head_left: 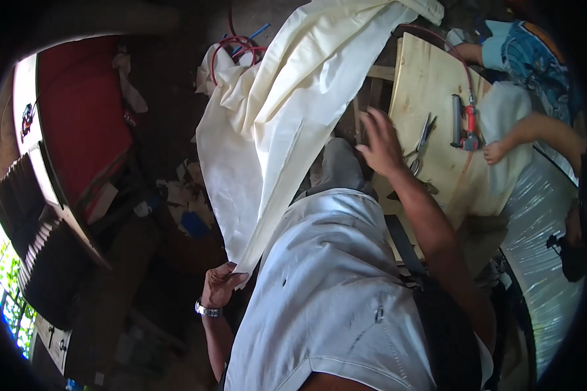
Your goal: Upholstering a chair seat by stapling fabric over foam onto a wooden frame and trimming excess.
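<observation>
A long piece of cream fabric (241,150) hangs in folds in front of me, stretching from the far top edge down to my left side. My left hand (220,285), with a metal watch on its wrist, pinches the fabric's near corner. To the right of the cloth, my right hand (381,144) is raised with fingers apart and nothing in it, close to a wooden board's left edge. On that plywood board (430,78) lie scissors (422,144) and a red-and-grey air staple gun (467,124) joined to a red hose.
Another person's hand (496,153) rests on white cloth (505,111) at the board's right side. A plastic-wrapped surface (544,215) lies beyond. Red hose (223,57) coils at the far left of the fabric. A red panel (78,117) stands at left, with scraps (186,195) on the floor.
</observation>
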Motion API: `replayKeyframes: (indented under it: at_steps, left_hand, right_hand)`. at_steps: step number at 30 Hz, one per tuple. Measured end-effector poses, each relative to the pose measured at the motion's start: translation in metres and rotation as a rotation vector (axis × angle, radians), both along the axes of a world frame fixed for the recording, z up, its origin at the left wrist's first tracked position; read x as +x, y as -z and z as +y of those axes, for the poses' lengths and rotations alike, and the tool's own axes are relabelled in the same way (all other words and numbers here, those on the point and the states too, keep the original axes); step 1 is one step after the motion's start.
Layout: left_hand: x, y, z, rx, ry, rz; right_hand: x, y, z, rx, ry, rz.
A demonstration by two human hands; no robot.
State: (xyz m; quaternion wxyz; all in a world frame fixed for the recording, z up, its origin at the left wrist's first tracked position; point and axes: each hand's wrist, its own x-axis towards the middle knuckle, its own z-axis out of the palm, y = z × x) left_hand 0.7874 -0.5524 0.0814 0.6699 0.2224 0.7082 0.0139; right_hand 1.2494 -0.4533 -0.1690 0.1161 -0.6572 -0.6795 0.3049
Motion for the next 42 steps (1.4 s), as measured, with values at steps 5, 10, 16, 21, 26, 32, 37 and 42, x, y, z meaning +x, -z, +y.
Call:
replayKeyframes:
  at_steps: [5, 10, 16, 21, 26, 32, 37, 42]
  left_hand:
    - [-0.025, 0.016, 0.005, 0.113, 0.074, -0.035]
    - [-0.046, 0.045, -0.008, 0.083, 0.116, 0.033]
    - [0.03, 0.135, 0.061, 0.297, 0.676, 0.301]
    - [0.198, 0.204, 0.197, 0.587, 0.558, 0.064]
    - [0.293, 0.21, 0.23, 0.57, 1.11, 0.214]
    - [0.283, 0.189, 0.241, 0.774, 1.002, 0.544]
    - [0.287, 0.158, 0.271, 0.796, 0.792, 0.441]
    - [0.303, 0.167, 0.267, 0.827, 0.877, 0.436]
  right_hand:
    - [-0.057, -0.007, 0.106, 0.312, -0.483, -0.319]
    - [-0.039, -0.004, 0.14, -0.393, -0.675, -0.225]
    - [-0.016, -0.02, 0.158, -0.502, -0.573, -0.015]
    - [0.008, -0.043, 0.168, -0.375, -0.667, 0.131]
    - [0.037, -0.061, 0.186, -0.221, -0.57, 0.127]
    - [0.044, -0.067, 0.209, -0.228, -0.528, 0.069]
    - [0.025, -0.061, 0.232, -0.199, -0.512, 0.127]
    - [0.022, -0.071, 0.235, -0.163, -0.511, 0.127]
